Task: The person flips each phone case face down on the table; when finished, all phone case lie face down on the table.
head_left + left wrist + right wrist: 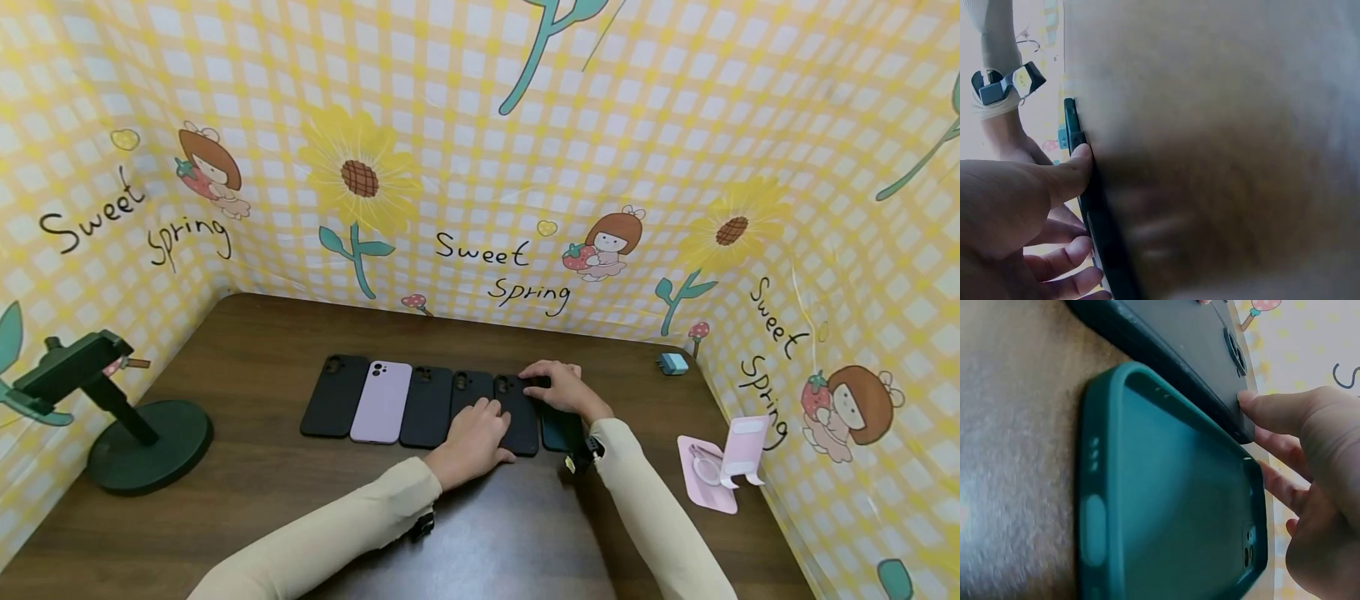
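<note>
Five phone cases (420,406) already lined up on desk (262,483); dark green case (1172,506) lying open side up at row's right end. Left hand (471,437) flat on black case (516,414), right hand (558,387) touching its top edge, neither grip clenched.

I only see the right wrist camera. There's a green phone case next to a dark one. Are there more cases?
Observer: Yes, six in one row. Your green case is at the right end.
Operator: Any pretty colours?
Observer: One lilac case, second from the left.
Operator: Where's the other hand?
Observer: The left hand rests on a black case in the middle of the row.
</note>
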